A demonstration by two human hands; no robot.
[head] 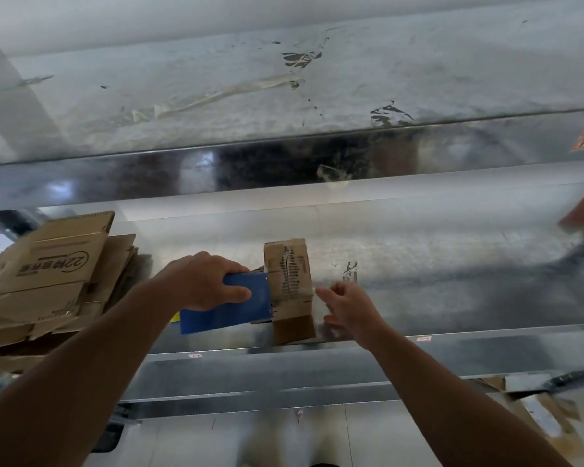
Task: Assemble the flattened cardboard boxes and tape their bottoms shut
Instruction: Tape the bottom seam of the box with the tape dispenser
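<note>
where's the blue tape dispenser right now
Head view, centre of the metal table: the left hand grips the dispenser against the left side of the small box, with the stack of flat boxes further left.

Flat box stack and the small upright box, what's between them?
In the head view, the left hand, gripping a blue tape dispenser held against the small box. The flat box stack lies farther left.

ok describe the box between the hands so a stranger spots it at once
Look at the metal bench, middle of its front edge. Between the left hand, which holds a blue tape dispenser to it, and the right hand stands a small brown box. Unlike the flattened boxes stacked at left, it is folded up and alone.
</note>
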